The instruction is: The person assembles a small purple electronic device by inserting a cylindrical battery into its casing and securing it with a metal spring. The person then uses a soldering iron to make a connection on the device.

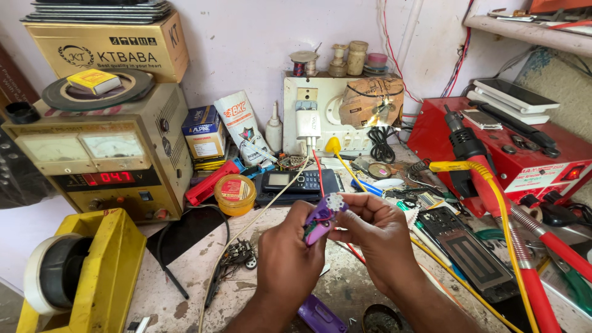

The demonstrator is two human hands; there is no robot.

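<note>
At the far left of the frame I see a yellow tape dispenser (80, 271) and, above it, a beige power supply (102, 163) with a lit red readout. Moving toward the middle, my left hand (287, 256) is curled around a small purple gadget (319, 223), thumb and fingers pinching its lower body, so the gadget sits just below centre of the frame, held up above the stained workbench (179, 277). It looks light and stiff to me, a thin plastic shell with bare wires and a bit of circuit board showing at its side, so I judge it fragile where the wiring comes out and best gripped by the flat plastic sides. My right hand (379, 237) meets it from the other side, fingertips pressed together on a small white toothed piece (335, 201) at the gadget's top. I cannot tell whether that piece is attached or loose, since my fingers hide the joint. Another purple part (320, 314) lies at the bottom edge, cut off. At the right, a red machine (524, 154) and red hoses (542, 259) run out of frame.
</note>
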